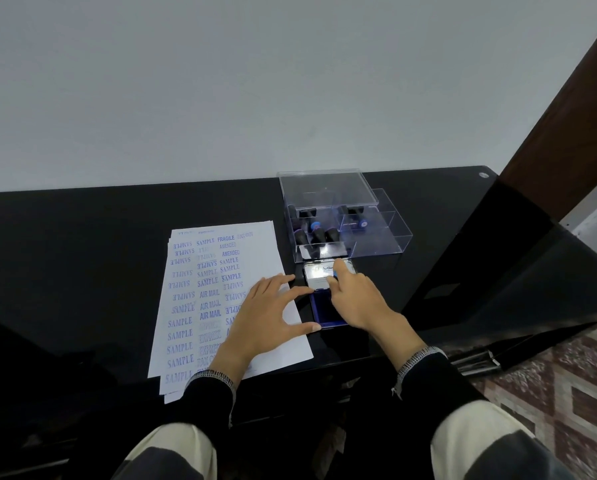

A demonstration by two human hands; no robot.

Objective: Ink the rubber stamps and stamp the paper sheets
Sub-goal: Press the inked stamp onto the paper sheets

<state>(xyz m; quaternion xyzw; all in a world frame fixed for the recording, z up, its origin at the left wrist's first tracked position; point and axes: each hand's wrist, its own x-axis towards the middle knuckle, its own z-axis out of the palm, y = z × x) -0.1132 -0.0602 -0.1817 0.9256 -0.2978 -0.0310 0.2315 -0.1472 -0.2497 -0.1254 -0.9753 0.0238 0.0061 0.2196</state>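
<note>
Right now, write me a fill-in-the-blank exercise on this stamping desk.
1. The ink pad lies to the ____ of the paper sheets.
2. The ink on the sheets is ____.
3. The stamps sit inside a clear ____.
4. The left hand and right hand hold ____ stamps.

Missing words: right; blue; box; no

Both hands [272,317] at ink pad [324,306] (lid raised), stamped sheets [200,299]

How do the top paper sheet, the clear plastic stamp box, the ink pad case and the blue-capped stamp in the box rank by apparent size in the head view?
1. Top paper sheet
2. Clear plastic stamp box
3. Ink pad case, partly covered by the right hand
4. Blue-capped stamp
</note>
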